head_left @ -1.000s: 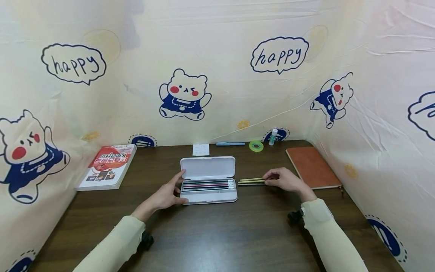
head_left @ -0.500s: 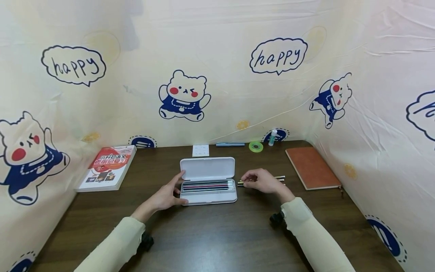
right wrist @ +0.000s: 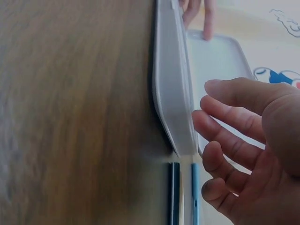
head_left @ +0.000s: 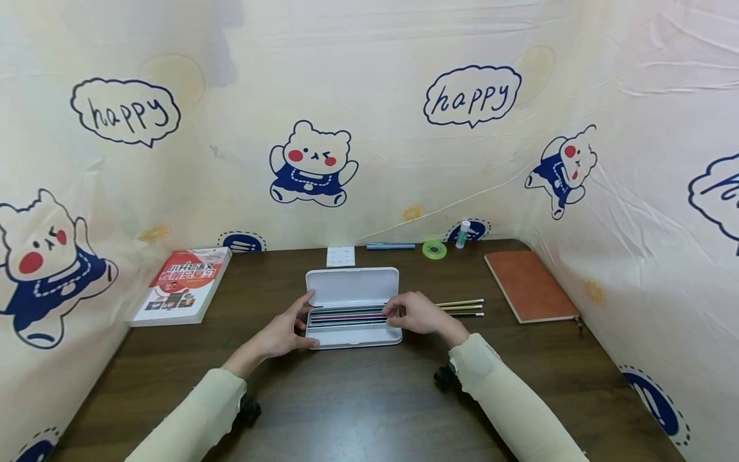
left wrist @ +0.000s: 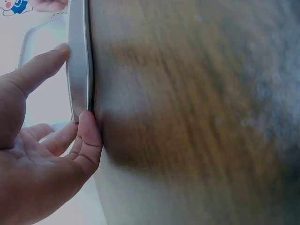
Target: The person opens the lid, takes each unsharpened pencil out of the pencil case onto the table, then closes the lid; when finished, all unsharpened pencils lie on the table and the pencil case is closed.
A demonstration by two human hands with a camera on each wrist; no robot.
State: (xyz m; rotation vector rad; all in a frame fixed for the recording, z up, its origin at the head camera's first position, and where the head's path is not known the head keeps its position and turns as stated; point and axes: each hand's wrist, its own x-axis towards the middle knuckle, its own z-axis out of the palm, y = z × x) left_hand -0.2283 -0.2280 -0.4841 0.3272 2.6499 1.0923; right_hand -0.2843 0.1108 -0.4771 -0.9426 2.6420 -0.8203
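A white pencil case (head_left: 352, 340) lies open on the table, its lid (head_left: 352, 286) folded back and a row of dark and red pencils (head_left: 346, 316) inside. My left hand (head_left: 283, 330) holds the case's left end, thumb at the front corner and fingers at the end and lid side. Over the case's right end is my right hand (head_left: 418, 313), its fingertips near the ends of the pencils. In the right wrist view its fingers (right wrist: 229, 136) are loosely bent, with nothing seen between them. To its right lie loose pencils (head_left: 467, 307), gold and dark, partly hidden by the hand.
A red and white book (head_left: 185, 285) lies at left, a brown notebook (head_left: 531, 285) at right. Along the back are a white card (head_left: 340, 255), a blue pen (head_left: 390, 246), a green tape roll (head_left: 434, 249) and a glue stick (head_left: 462, 235). A printed cloth backs the table.
My right hand has moved left, from the loose pencils to the case's right end, uncovering the pencils' right ends. The left hand and the case have stayed put.
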